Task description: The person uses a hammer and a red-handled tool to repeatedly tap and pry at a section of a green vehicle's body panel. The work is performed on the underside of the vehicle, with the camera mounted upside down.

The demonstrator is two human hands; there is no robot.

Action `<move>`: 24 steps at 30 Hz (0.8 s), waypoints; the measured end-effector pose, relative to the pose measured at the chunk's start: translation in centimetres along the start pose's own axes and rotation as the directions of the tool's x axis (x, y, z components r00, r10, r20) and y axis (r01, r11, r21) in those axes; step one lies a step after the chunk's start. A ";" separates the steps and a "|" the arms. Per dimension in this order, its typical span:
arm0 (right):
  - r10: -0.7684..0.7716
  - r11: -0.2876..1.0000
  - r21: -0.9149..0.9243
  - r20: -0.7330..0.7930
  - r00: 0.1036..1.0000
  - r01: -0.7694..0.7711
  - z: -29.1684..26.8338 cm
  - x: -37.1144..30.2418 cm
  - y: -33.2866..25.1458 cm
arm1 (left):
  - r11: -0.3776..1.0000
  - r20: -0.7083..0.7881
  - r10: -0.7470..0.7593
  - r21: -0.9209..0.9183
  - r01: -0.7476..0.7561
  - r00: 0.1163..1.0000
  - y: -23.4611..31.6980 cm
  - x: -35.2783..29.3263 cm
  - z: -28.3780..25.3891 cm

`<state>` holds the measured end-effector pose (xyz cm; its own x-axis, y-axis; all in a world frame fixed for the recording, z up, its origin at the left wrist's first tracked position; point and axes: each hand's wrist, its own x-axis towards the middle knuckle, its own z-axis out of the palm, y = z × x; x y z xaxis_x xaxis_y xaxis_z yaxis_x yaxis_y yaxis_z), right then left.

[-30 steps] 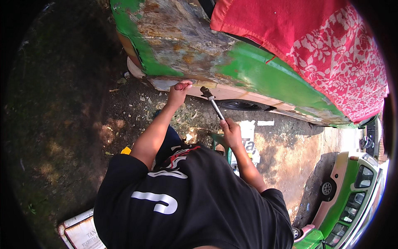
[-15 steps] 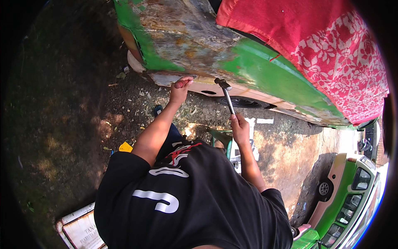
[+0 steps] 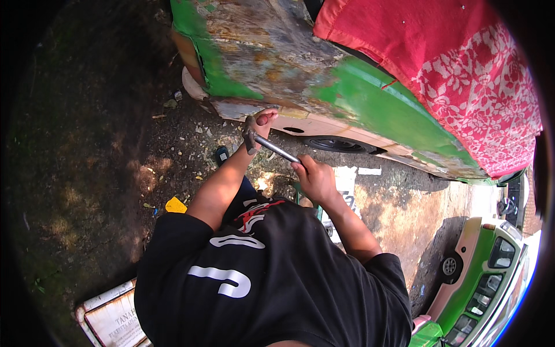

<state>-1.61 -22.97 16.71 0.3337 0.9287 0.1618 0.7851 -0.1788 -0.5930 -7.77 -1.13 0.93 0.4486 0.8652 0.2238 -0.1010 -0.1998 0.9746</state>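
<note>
Head view, quick pass: what is held in the fingers?

By the right hand [image 3: 317, 180], a hammer [image 3: 278, 150] is gripped, fingers wrapped closely around its handle. By the left hand [image 3: 267, 129], a reddish-brown handle [image 3: 263, 120] is held in curled fingers; what is fixed to its far end cannot be told.

Hammer position?

Slanted between the hands; its dark head is seen over the left wrist. Whether the wrist is touched cannot be told.

And the other handle?

Held at the lower edge of a green-and-beige vehicle [image 3: 378, 101]; contact with the bodywork is not made clear.

Bodywork?

Partly stripped, marked by grey and rusty patches. Its upper part is draped with a red cloth [image 3: 376, 26], patterned with pale flowers. A black wheel [image 3: 338, 144] is partly hidden under the sill.

Ground?

Littered with small debris. A yellow piece [image 3: 176, 205] is seen beside the left arm.

Edges?

At lower left, a rust-edged white board [image 3: 110, 318] is partly covered by the black shirt [image 3: 277, 283]. At right, a second green-and-beige vehicle [image 3: 467, 274] is seen.
</note>
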 end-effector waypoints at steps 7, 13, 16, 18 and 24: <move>0.024 1.000 0.015 0.095 0.995 -0.026 -1.0 -0.6 -0.3 | 0.998 0.006 -0.031 0.056 0.031 1.000 -3.8 -1.4 -1.0; 0.154 0.985 0.057 0.102 0.983 -0.161 -0.8 -0.8 0.9 | 0.980 -0.068 0.064 -0.186 -0.075 0.996 -1.7 -0.9 -1.4; 0.238 0.964 0.090 0.134 0.962 -0.250 -1.1 -1.1 1.1 | 0.964 -0.025 -0.003 -0.267 -0.004 1.000 -1.9 -0.3 -1.6; 0.227 0.959 0.141 0.122 0.966 -0.244 -1.2 -1.3 1.3 | 0.960 0.034 -0.027 -0.277 0.035 0.999 -2.1 -0.3 -2.0; 0.211 0.964 0.148 0.080 0.974 -0.221 -1.2 -1.3 1.6 | 0.983 0.031 -0.028 -0.178 0.033 0.999 -1.2 -0.1 -1.7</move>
<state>-0.13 -24.91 16.51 0.4492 0.8929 -0.0312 0.6053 -0.3298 -0.7245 -9.15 -0.18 -0.23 0.4785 0.8559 0.1960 -0.2424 -0.0858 0.9664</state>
